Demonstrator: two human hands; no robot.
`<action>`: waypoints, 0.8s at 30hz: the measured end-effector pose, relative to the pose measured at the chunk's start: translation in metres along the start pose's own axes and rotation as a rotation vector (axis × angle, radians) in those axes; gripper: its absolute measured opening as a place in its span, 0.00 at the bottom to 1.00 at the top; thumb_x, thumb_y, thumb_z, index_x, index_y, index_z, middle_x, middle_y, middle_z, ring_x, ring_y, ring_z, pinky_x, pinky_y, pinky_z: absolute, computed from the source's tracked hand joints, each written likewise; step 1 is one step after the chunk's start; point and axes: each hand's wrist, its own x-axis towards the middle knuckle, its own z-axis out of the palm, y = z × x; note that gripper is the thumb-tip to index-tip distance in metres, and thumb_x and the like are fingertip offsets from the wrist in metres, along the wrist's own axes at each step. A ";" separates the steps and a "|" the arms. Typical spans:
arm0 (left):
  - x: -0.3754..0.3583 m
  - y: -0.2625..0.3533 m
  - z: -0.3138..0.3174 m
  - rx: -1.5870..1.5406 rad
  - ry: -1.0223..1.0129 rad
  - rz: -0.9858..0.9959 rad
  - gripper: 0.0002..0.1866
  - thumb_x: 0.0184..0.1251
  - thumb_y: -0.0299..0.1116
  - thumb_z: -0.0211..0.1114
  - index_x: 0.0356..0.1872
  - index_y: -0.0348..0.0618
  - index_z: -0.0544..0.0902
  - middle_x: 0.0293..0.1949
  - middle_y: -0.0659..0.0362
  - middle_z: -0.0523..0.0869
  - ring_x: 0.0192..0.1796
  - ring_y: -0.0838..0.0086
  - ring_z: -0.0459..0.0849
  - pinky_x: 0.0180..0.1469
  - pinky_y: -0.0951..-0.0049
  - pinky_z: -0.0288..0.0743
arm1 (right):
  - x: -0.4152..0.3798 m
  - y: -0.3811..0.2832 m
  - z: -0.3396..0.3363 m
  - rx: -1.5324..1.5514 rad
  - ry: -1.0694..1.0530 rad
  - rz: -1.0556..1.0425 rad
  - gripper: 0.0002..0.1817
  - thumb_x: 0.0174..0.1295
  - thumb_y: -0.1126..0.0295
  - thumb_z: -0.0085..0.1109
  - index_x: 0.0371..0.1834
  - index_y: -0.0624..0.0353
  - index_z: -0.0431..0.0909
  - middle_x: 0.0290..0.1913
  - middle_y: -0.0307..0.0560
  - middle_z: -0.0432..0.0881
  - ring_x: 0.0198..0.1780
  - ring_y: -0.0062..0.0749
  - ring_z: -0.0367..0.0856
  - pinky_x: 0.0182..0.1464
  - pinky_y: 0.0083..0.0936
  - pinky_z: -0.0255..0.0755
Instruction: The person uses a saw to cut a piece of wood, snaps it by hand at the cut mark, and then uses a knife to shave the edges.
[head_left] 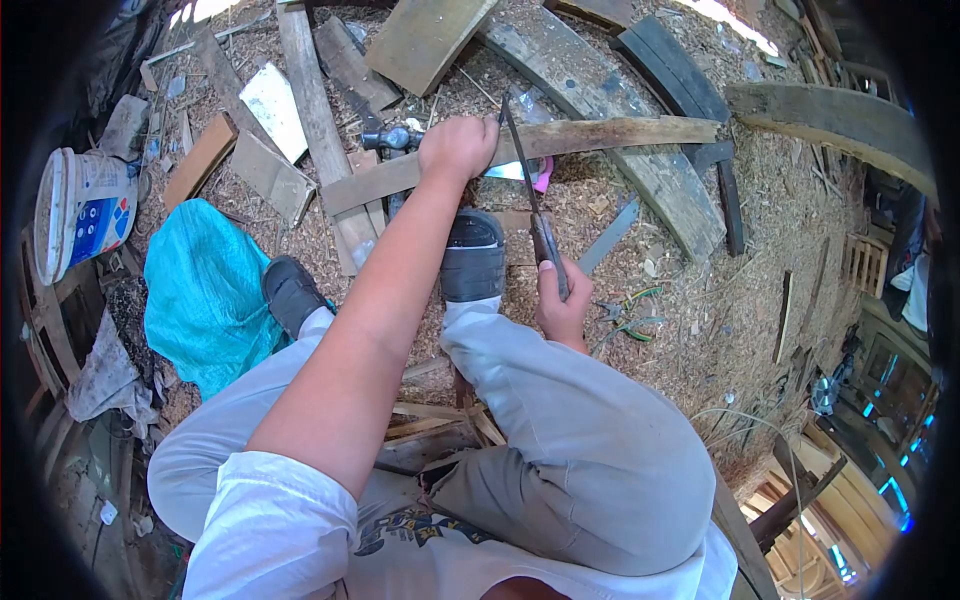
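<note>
My left hand (458, 150) is closed over a long narrow wooden plank (610, 134), holding it down. In my right hand (563, 305) is the dark handle of a handsaw (520, 152), seen nearly edge-on. The saw's blade crosses the plank just right of my left hand; whether its teeth are in the wood I cannot make out. A hammer (390, 138) lies just left of my left hand. Two pairs of pliers (632, 318) rest on the shavings to the right of my right hand. My sandalled foot (473, 255) is below the plank.
Wood shavings cover the ground (740, 330). Loose boards (300, 110) and a thick weathered beam (600, 90) lie ahead. A curved timber (840, 125) is at the right. At the left are a white bucket (95, 210) and a teal sack (205, 295).
</note>
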 end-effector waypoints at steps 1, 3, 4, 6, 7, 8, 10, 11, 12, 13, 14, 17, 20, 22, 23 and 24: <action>0.000 0.001 -0.001 -0.009 -0.005 -0.009 0.34 0.80 0.56 0.41 0.39 0.39 0.92 0.47 0.41 0.90 0.51 0.45 0.89 0.58 0.47 0.81 | 0.001 -0.001 0.000 -0.013 0.004 -0.009 0.15 0.72 0.70 0.62 0.25 0.62 0.74 0.20 0.27 0.66 0.24 0.13 0.60 0.25 0.24 0.52; 0.000 0.002 -0.002 -0.019 -0.011 -0.016 0.34 0.80 0.56 0.42 0.39 0.39 0.92 0.47 0.41 0.90 0.51 0.45 0.89 0.58 0.47 0.81 | 0.002 -0.002 -0.003 -0.064 -0.019 -0.040 0.15 0.72 0.70 0.62 0.26 0.62 0.75 0.20 0.28 0.66 0.24 0.13 0.60 0.25 0.24 0.52; 0.001 0.001 0.000 -0.017 -0.010 -0.014 0.34 0.80 0.56 0.42 0.39 0.39 0.92 0.47 0.40 0.90 0.51 0.44 0.89 0.58 0.47 0.81 | 0.001 -0.003 -0.003 -0.114 -0.047 -0.068 0.14 0.72 0.70 0.62 0.26 0.62 0.75 0.20 0.28 0.66 0.24 0.13 0.60 0.25 0.23 0.52; 0.000 0.000 0.002 -0.010 -0.013 -0.012 0.34 0.80 0.56 0.42 0.39 0.39 0.91 0.47 0.40 0.90 0.51 0.44 0.89 0.58 0.47 0.81 | -0.001 -0.007 -0.003 -0.023 -0.027 0.005 0.14 0.72 0.70 0.62 0.26 0.62 0.75 0.20 0.27 0.66 0.24 0.13 0.60 0.25 0.23 0.52; -0.001 0.001 0.002 -0.017 -0.003 -0.012 0.34 0.80 0.56 0.42 0.39 0.39 0.91 0.46 0.40 0.90 0.51 0.44 0.89 0.58 0.47 0.81 | 0.000 -0.009 -0.002 0.070 -0.003 0.071 0.14 0.72 0.70 0.62 0.27 0.62 0.76 0.20 0.27 0.66 0.24 0.13 0.60 0.25 0.23 0.52; -0.001 0.001 0.001 -0.023 0.008 -0.012 0.34 0.80 0.55 0.42 0.39 0.39 0.91 0.46 0.40 0.90 0.51 0.44 0.89 0.58 0.47 0.80 | 0.001 -0.009 -0.002 0.076 0.001 0.069 0.14 0.72 0.70 0.62 0.27 0.62 0.76 0.20 0.27 0.66 0.24 0.13 0.60 0.25 0.23 0.52; 0.000 0.002 0.000 -0.019 0.016 -0.009 0.34 0.80 0.55 0.42 0.38 0.39 0.91 0.46 0.40 0.90 0.51 0.44 0.89 0.58 0.47 0.81 | 0.005 -0.008 -0.004 -0.015 0.007 0.023 0.14 0.73 0.70 0.62 0.27 0.62 0.76 0.21 0.27 0.67 0.24 0.12 0.60 0.25 0.23 0.52; 0.000 0.001 0.002 -0.022 0.021 -0.014 0.34 0.80 0.55 0.42 0.38 0.38 0.91 0.45 0.40 0.90 0.51 0.44 0.89 0.58 0.47 0.81 | 0.005 -0.007 -0.004 -0.015 0.007 0.023 0.14 0.73 0.70 0.62 0.27 0.62 0.76 0.21 0.27 0.67 0.24 0.12 0.60 0.25 0.23 0.52; -0.001 0.001 0.001 -0.023 0.018 -0.018 0.34 0.80 0.55 0.42 0.38 0.38 0.91 0.45 0.40 0.90 0.51 0.44 0.89 0.58 0.47 0.81 | 0.004 -0.010 -0.003 -0.011 0.004 0.026 0.14 0.73 0.70 0.62 0.27 0.62 0.76 0.21 0.27 0.67 0.24 0.12 0.60 0.25 0.23 0.51; -0.002 0.001 0.001 -0.024 0.014 -0.012 0.34 0.80 0.55 0.43 0.38 0.39 0.91 0.45 0.40 0.90 0.51 0.44 0.89 0.58 0.47 0.81 | 0.001 -0.012 -0.003 -0.006 0.001 0.033 0.14 0.73 0.70 0.62 0.27 0.62 0.76 0.20 0.27 0.67 0.24 0.12 0.60 0.25 0.23 0.51; -0.003 0.002 -0.001 -0.024 0.013 -0.002 0.33 0.80 0.55 0.43 0.38 0.39 0.91 0.45 0.40 0.90 0.50 0.44 0.89 0.58 0.47 0.81 | -0.001 -0.015 -0.002 -0.005 0.001 0.037 0.14 0.73 0.70 0.62 0.27 0.62 0.76 0.20 0.27 0.67 0.24 0.12 0.60 0.25 0.23 0.51; -0.003 0.002 0.002 -0.021 0.046 -0.006 0.34 0.80 0.55 0.43 0.38 0.39 0.91 0.45 0.40 0.90 0.50 0.44 0.89 0.57 0.47 0.81 | 0.004 -0.027 -0.003 0.070 0.001 0.104 0.15 0.73 0.69 0.62 0.27 0.62 0.76 0.20 0.28 0.66 0.24 0.13 0.60 0.25 0.23 0.51; -0.003 0.003 0.001 -0.005 0.038 -0.010 0.34 0.80 0.55 0.42 0.37 0.39 0.92 0.45 0.40 0.90 0.50 0.44 0.89 0.57 0.47 0.81 | 0.006 -0.038 -0.005 -0.061 -0.002 0.011 0.15 0.73 0.69 0.62 0.27 0.63 0.76 0.20 0.28 0.66 0.24 0.13 0.60 0.25 0.23 0.52; -0.004 0.002 0.003 0.003 0.039 -0.006 0.34 0.80 0.55 0.42 0.37 0.38 0.92 0.45 0.40 0.90 0.50 0.44 0.89 0.57 0.47 0.82 | 0.006 -0.045 -0.007 0.009 0.014 0.115 0.15 0.73 0.69 0.62 0.27 0.64 0.76 0.20 0.29 0.66 0.24 0.13 0.60 0.25 0.24 0.53; -0.003 0.003 0.002 0.005 0.047 -0.002 0.34 0.80 0.55 0.42 0.37 0.38 0.92 0.45 0.40 0.90 0.49 0.44 0.90 0.57 0.47 0.82 | 0.008 -0.044 -0.007 0.010 0.017 0.111 0.15 0.73 0.69 0.62 0.27 0.64 0.76 0.20 0.29 0.66 0.24 0.13 0.60 0.25 0.24 0.53; -0.001 0.003 0.001 0.003 0.051 -0.001 0.34 0.80 0.55 0.42 0.37 0.38 0.92 0.45 0.40 0.90 0.49 0.44 0.90 0.57 0.47 0.82 | 0.012 -0.043 -0.008 0.002 0.019 0.106 0.15 0.73 0.69 0.62 0.27 0.64 0.76 0.20 0.29 0.66 0.24 0.14 0.61 0.25 0.24 0.53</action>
